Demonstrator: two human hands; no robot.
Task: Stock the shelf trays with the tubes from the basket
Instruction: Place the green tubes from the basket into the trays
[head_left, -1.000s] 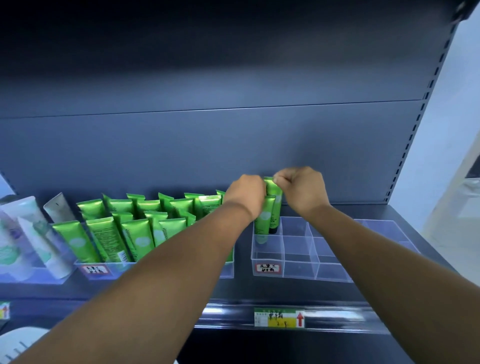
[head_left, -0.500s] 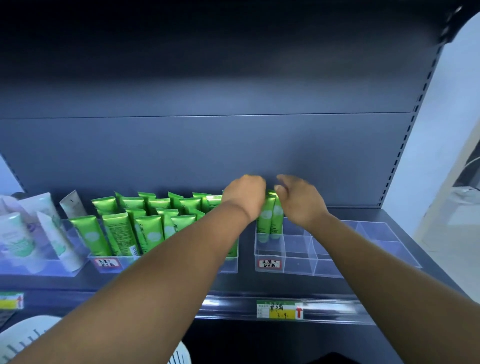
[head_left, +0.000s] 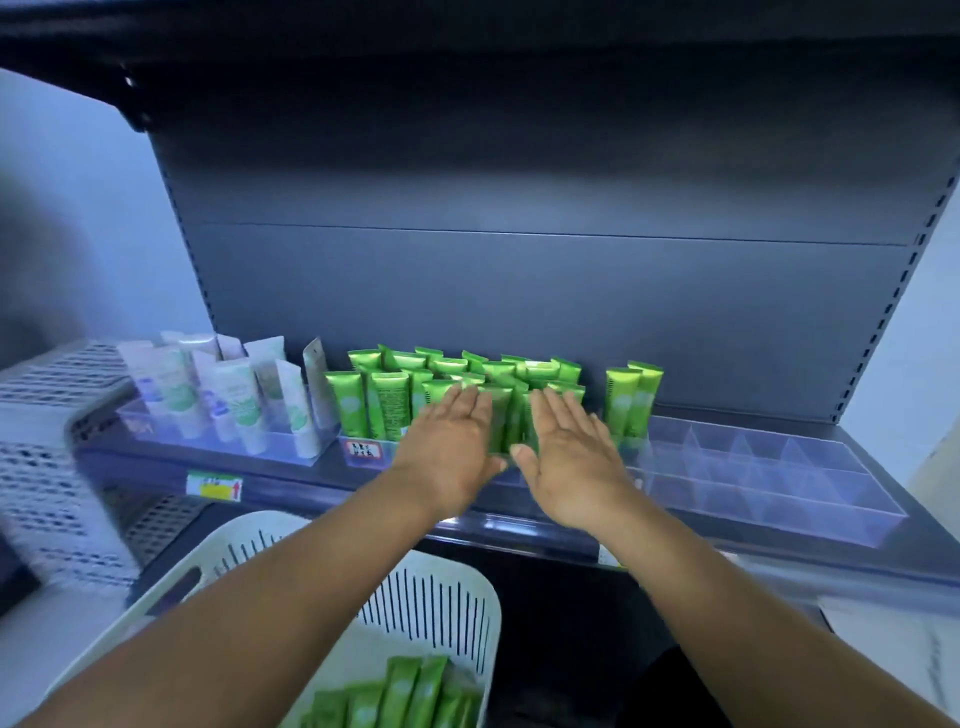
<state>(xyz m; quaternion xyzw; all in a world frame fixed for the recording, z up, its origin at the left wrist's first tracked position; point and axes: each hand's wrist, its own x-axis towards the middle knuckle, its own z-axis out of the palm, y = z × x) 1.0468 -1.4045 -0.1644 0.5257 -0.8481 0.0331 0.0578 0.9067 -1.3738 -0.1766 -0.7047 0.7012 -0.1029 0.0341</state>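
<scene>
Dark grey shelf unit (head_left: 519, 291): back panel upright, one shelf deck carrying three clear trays side by side.

White slotted basket (head_left: 447, 597): below the shelf edge, between the forearms; green tubes in basket (head_left: 410, 691) lie flat in its near end, blurred.

Clear divided tray (head_left: 810, 483): right end of the shelf, many compartments. Two upright green tubes (head_left: 631, 400) stand at its far left corner, just right of the right hand.

Clear tray of white tubes (head_left: 291, 447): left end of the shelf, white and pale green tubes (head_left: 228, 389) standing cap down.

Middle tray (head_left: 363, 447): packed with upright green tubes, stocked rows (head_left: 410, 389), red and white label on its front wall.

Left hand (head_left: 452, 447): fingers straight and together, holding nothing, in front of the stocked rows; contact with them cannot be told.

Right hand (head_left: 566, 452): fingers straight and spread a little, holding nothing, beside the left hand, a narrow gap between the two. Stocked tubes show through that gap.

Shelf-edge price label (head_left: 215, 486): yellow with a red arrow, on the rail under the white tubes.
</scene>
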